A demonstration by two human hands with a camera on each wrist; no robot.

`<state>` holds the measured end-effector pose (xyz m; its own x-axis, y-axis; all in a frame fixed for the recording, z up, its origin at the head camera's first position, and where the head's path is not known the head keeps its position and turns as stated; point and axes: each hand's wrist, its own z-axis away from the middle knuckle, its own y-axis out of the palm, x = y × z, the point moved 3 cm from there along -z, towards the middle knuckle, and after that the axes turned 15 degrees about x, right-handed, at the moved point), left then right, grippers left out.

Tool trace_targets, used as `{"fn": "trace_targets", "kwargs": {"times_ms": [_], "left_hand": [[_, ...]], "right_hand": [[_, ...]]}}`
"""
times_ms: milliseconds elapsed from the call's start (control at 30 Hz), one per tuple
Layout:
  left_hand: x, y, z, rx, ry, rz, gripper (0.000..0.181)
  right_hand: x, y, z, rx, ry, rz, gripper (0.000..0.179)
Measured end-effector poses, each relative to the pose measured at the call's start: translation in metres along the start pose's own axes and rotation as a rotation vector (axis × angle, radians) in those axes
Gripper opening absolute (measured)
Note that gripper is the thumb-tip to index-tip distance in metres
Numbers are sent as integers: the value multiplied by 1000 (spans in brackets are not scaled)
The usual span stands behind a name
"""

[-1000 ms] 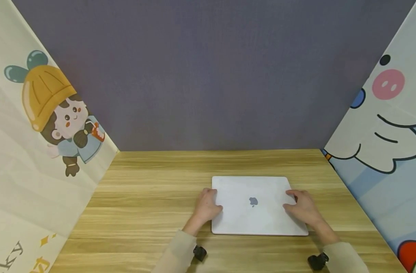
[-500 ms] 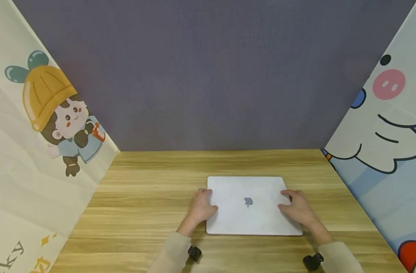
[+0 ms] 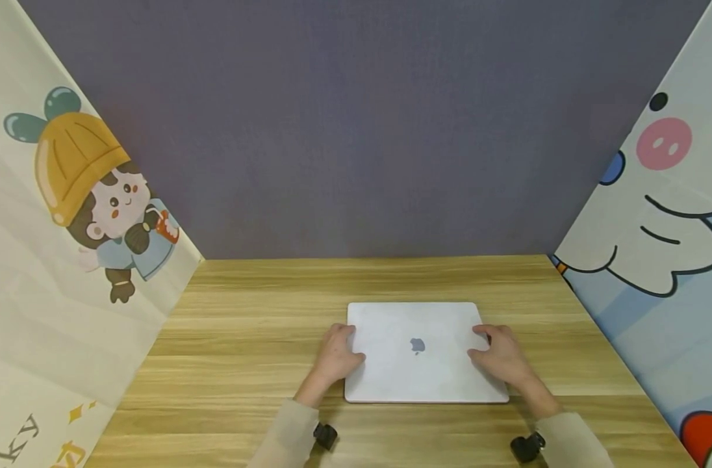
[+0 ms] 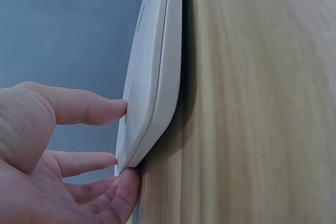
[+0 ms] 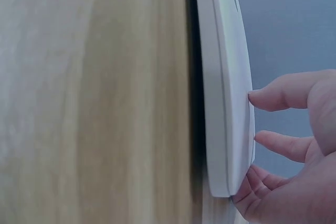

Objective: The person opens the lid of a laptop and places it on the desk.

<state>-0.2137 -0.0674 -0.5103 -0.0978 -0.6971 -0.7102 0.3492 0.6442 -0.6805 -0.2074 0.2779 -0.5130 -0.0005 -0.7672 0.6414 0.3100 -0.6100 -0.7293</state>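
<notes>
A closed silver laptop [image 3: 391, 370] with a dark apple logo lies flat on the wooden table [image 3: 245, 325]. My left hand [image 3: 335, 353] grips its left side, the thumb on the lid and the other fingers along the edge. On the opposite side my right hand [image 3: 502, 356] holds it the same way. In the left wrist view, the left thumb presses the lid of the laptop [image 4: 147, 77] while the lower fingers reach its side edge. The right wrist view shows the right thumb and index fingertip on the lid [image 5: 236, 77], the remaining fingers at the corner.
A dark grey panel [image 3: 356, 130] rises behind the table's far edge. Cartoon-printed cloths flank it, one on the left [image 3: 52, 338] and one on the right [image 3: 672, 325]. Small black cameras [image 3: 325, 435] sit at both wrists.
The laptop has slid steadily to the left across the table, both hands moving with it and keeping their hold on its sides.
</notes>
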Motion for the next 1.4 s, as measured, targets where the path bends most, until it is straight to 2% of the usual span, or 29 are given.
{"fn": "trace_targets", "kwargs": {"times_ms": [533, 900, 1400], "left_hand": [[13, -9, 3, 10, -40, 8, 63], [18, -16, 2, -11, -75, 33, 63], [23, -23, 6, -18, -77, -4, 62]], "right_hand": [[11, 9, -7, 18, -6, -30, 55], [15, 12, -18, 17, -2, -28, 55], [22, 20, -22, 11, 6, -28, 55]]}}
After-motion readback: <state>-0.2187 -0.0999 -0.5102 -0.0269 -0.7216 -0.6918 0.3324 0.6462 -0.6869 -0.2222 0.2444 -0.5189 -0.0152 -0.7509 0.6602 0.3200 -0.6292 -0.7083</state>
